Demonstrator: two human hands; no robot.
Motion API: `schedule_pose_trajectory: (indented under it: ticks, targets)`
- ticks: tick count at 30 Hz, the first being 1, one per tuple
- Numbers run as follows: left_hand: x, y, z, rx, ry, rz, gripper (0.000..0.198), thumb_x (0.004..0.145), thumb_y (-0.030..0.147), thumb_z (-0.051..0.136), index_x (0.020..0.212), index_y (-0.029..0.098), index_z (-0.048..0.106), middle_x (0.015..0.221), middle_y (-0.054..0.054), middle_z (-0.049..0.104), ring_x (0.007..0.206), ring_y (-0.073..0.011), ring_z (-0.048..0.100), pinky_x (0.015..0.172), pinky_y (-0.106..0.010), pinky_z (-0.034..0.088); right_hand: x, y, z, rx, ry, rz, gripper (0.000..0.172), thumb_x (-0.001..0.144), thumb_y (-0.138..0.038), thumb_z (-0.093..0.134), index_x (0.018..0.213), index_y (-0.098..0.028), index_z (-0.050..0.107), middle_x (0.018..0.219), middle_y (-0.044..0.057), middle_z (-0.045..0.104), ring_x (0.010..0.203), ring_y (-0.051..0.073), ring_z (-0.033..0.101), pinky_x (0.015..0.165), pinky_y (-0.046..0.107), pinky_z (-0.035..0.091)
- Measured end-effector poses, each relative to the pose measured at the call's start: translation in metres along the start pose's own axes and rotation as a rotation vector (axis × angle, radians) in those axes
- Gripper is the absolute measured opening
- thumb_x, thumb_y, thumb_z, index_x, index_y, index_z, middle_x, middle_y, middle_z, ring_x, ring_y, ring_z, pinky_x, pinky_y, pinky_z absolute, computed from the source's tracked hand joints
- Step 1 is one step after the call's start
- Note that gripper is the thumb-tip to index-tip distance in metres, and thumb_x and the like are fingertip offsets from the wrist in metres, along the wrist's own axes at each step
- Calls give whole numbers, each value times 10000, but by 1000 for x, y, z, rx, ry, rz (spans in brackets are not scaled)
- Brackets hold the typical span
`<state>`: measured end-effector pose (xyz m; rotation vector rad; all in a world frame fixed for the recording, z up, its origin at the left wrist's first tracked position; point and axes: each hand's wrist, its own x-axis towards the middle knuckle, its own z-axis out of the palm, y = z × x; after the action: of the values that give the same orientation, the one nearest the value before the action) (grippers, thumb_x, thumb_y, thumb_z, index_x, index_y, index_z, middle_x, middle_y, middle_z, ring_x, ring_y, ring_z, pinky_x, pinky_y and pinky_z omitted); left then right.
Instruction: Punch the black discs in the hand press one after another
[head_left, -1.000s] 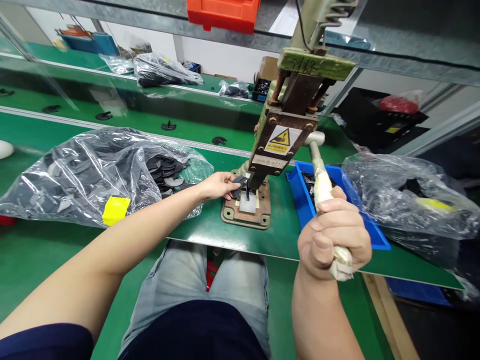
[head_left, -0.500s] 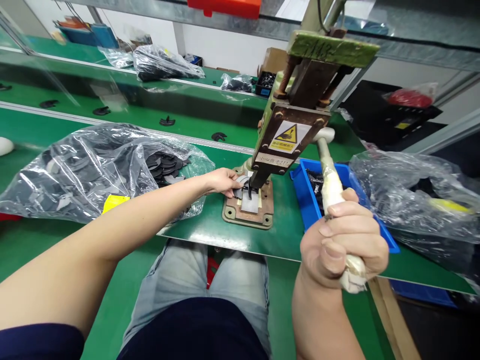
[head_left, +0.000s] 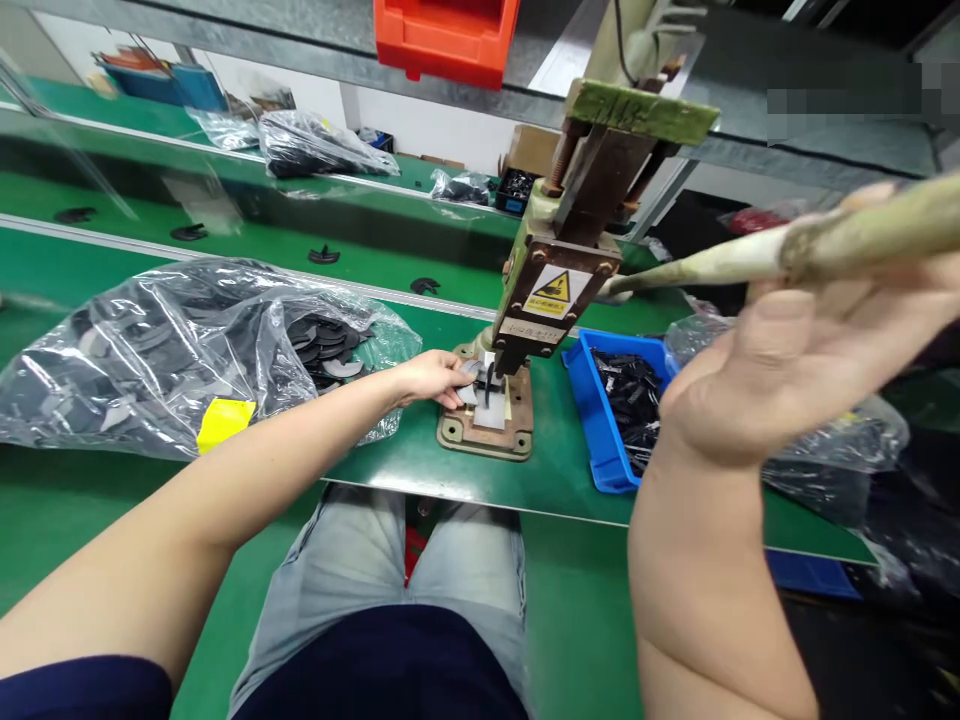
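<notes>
My left hand is closed on a thin curved grey plastic piece, pinching its left end. That piece sits at the fixture on the base of a hand press, beside a small black part. Right above it is the dark ram of the press, but contact between them is hard to judge. My right hand is on the long lever of the press, thumb below, the other fingers mostly hidden behind the lever. The press body carries a yellow warning label.
To the left lies a clear plastic bag of curved dark pieces. A blue bin of small black parts stands right of the press. Several black curved pieces lie on the green strip behind. An orange bin hangs over the shelf edge.
The lever has swung up and toward me on the right, my right hand rising with it. My left hand stays at the fixture with the grey piece. The view has shifted slightly.
</notes>
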<state>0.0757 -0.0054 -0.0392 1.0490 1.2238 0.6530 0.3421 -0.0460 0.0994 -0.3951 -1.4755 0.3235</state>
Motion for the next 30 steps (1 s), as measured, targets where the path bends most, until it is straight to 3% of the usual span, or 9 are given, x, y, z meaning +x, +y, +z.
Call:
schedule_pose_trajectory:
  ticks: [2,3,6,9,11,15,19,24,30]
  targets:
    - [-19,0,-3,-10,-17,60,390,813,382,890,797,151,576,663,-64,735,556,-145,717,543,-217,593,-24,13,-2,-184,174,23,419,953,-218,635,1366,-242,562,1314,55,587,1251,177,639,1093,371,495]
    - [-31,0,-4,-11,-35,88,412,801,408,895,795,154,571,667,-60,736,556,-147,718,540,-221,590,-44,20,-2,-206,154,92,400,932,-203,673,1322,-228,590,1223,57,632,1146,154,674,1048,354,530]
    - [-67,3,-2,0,-96,158,445,790,471,885,787,164,562,666,-39,728,557,-151,716,540,-234,584,-115,33,11,-196,-71,322,289,893,-204,727,1176,-204,670,988,40,721,909,136,723,861,303,617]
    - [-93,2,6,18,-132,208,443,795,505,863,791,174,567,677,-32,725,558,-158,712,545,-257,591,-171,31,36,-144,-269,489,280,884,-298,750,1141,-211,681,975,61,762,847,163,747,767,310,648]
    - [-102,-1,13,43,-139,227,437,798,514,851,786,183,566,682,-33,723,569,-168,714,544,-268,593,-191,27,51,-119,-299,542,261,890,-351,744,1101,-216,668,987,68,765,846,175,750,752,316,650]
    - [-108,-8,22,100,-158,229,406,820,526,812,795,193,580,656,-25,710,559,-171,702,520,-263,572,-206,20,67,-130,-231,567,172,929,-374,687,958,-222,614,928,50,734,830,175,728,735,313,626]
    - [-110,-10,22,139,-178,194,397,792,516,828,790,199,590,600,-6,682,524,-169,682,470,-238,516,-212,16,66,-162,-232,532,125,944,-349,657,933,-235,608,913,38,715,838,173,708,752,321,604]
    - [-102,-13,17,149,-229,148,422,778,547,828,795,198,591,579,7,658,494,-153,654,453,-226,483,-209,11,58,-228,-340,448,66,961,-300,602,945,-241,627,889,31,707,802,172,680,750,337,565]
    - [-103,-12,9,254,-85,203,386,812,531,792,866,199,601,700,-5,674,584,-154,644,524,-244,481,-187,9,44,-348,-556,305,145,970,-286,585,1078,-249,675,926,52,724,837,197,656,785,373,535]
